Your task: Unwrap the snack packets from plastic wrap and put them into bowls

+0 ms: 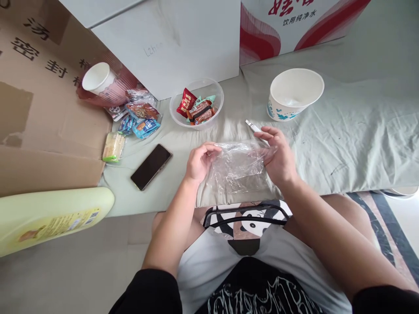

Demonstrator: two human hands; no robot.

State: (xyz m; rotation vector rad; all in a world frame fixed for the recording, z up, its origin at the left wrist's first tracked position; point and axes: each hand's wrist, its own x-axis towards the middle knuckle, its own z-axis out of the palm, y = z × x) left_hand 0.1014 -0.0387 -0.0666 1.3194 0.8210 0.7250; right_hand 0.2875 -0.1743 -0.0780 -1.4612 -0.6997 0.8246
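Observation:
A crinkled clear plastic bag stretches between my two hands above the front edge of the cloth. My left hand pinches its upper left corner. On the other side, my right hand grips the right edge, partly seen through the film, with its upper fingers reaching out to the left. A slim utility knife lies just beyond those fingers, its near end hidden by them. Ahead of my hands stands a clear round bowl with several wrapped snacks in it. The white paper bucket with a blue pattern is beyond my right hand.
A black phone lies left of my left hand. Packaged snacks, a toothpick pack and a paper cup sit near the cardboard box. White boxes line the back. A yellow-green bottle juts in from the left.

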